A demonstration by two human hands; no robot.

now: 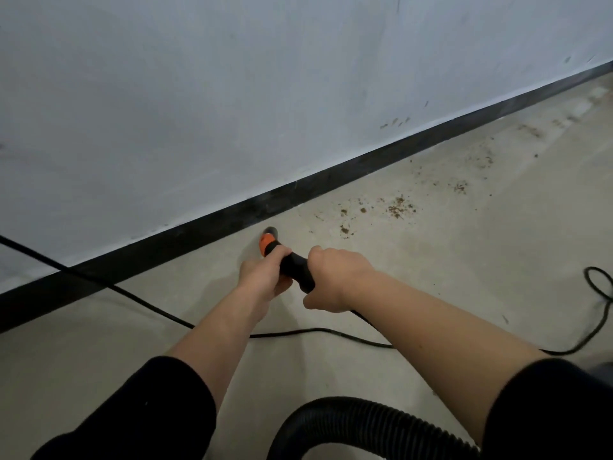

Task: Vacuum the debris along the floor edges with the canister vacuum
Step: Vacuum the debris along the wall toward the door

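Now gripping the wand (295,267) with 2 hands: left hand (265,277) in front, fingers (282,253) curled tight round the black grip just behind the orange collar (265,242); right hand (335,280) just behind it, wrapped round the same grip, knuckles up. Holding the nozzle tip (270,231) low at the floor (431,293), just beside the black baseboard (331,179); touching it or not, cannot tell. Working mid-pass along the edge, by the look of it. Not yet reached: brown debris (398,207), scattered well to the right of the tip, near the baseboard and trailing farther along the wall (298,78). Next, probably sliding the tip rightward along the baseboard, keeping it low, and minding the ribbed hose (348,411) looping below the right arm and the thin cord (132,297) lying across the floor beneath both forearms.
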